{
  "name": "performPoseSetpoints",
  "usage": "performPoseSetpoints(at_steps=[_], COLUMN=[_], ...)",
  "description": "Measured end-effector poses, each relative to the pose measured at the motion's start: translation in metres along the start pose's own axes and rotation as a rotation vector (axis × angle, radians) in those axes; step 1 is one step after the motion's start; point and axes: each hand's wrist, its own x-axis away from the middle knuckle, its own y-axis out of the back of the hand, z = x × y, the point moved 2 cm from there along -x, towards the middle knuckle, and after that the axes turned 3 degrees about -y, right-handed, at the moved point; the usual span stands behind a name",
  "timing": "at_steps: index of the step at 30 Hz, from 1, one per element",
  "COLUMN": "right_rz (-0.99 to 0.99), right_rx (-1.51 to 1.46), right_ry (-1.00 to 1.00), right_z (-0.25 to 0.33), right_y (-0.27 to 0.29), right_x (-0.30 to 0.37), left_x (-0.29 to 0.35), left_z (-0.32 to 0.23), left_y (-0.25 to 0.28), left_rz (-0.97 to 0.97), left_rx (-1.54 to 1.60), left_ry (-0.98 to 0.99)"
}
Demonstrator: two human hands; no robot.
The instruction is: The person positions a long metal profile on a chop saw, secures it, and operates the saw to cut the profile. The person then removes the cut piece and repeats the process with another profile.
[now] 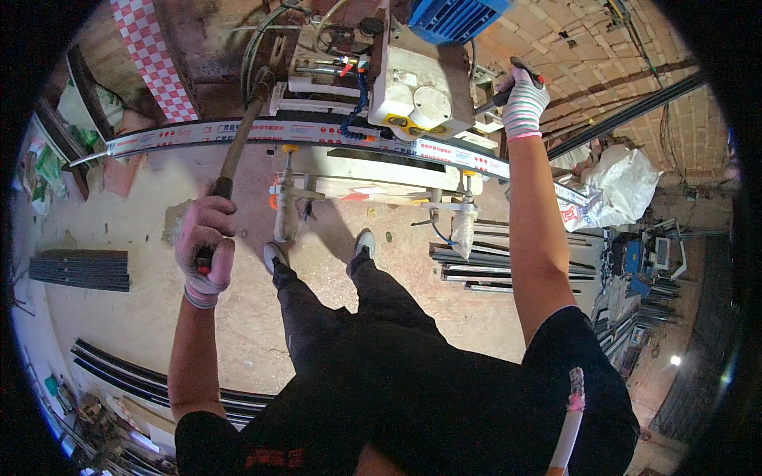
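My left hand [208,246], in a pinkish work glove, is closed round the black grip of a long metal lever [244,135] that slants up to the machine's left side. At the machine's right, my right hand [525,103], in a white striped glove, is wrapped round a dark handle; its fingers hide part of it. Between them stands a white machine head [425,87] under a blue motor [456,17]. A long profile covered in printed film [317,133] lies across the machine. Two upright clamp cylinders [286,194] [465,218] stand along its near side.
Dark profile bundles lie on the floor at left [79,270] and lower left [159,373]; metal lengths [516,258] lie at right. A white plastic sack [623,186] sits beyond my right arm. Hoses [254,47] hang at the machine's left. My feet stand before the machine.
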Motion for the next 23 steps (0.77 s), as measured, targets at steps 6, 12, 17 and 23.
performPoseSetpoints(at_steps=[6,12,17,23], right_rz=[-0.113,-0.147,-0.18,-0.286], right_rx=[-0.081,-0.105,-0.125,-0.106], right_ry=[-0.042,-0.029,-0.098,-0.15], right_z=[0.0,0.006,0.006,0.001], right_y=[-0.007,-0.015,-0.021,-0.021], right_x=[0.001,0.013,0.016,0.004], left_x=[-0.006,-0.006,-0.002,-0.005], left_z=[-0.001,0.003,0.004,0.007], left_y=[0.0,-0.003,-0.004,-0.004], left_rz=[0.049,0.041,0.011,0.017], left_rx=[0.011,0.032,0.045,0.067], left_ry=[-0.001,-0.009,0.008,-0.003])
